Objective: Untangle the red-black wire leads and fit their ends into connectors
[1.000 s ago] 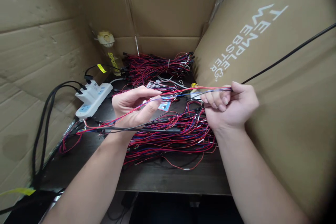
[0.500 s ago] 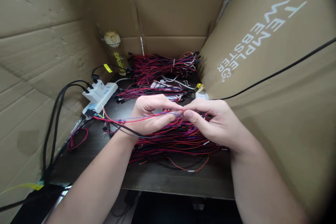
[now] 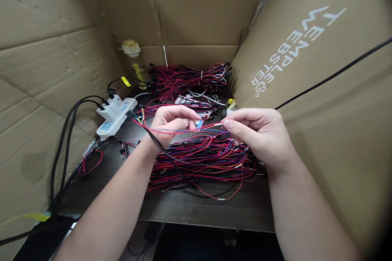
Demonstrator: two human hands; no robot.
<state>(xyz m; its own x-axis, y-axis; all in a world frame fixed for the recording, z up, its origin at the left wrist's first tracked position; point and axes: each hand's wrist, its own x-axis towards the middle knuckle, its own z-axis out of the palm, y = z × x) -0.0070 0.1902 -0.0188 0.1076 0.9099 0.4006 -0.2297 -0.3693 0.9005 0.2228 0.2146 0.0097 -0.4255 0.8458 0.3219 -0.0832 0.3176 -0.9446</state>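
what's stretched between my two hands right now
In the head view, a thin red wire with a blue one beside it spans from the left hand to the right hand, above the wire pile.

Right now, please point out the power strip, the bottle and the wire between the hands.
power strip (image 3: 114, 113), head view, on its white top face
bottle (image 3: 131, 47), head view, on its cap
wire (image 3: 208, 125), head view, mid-span

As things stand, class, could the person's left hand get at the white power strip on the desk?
Probably yes. The left hand is pinching red and blue wires, but the power strip lies just to its left on the desk, nothing between; it would likely need to release the wires.
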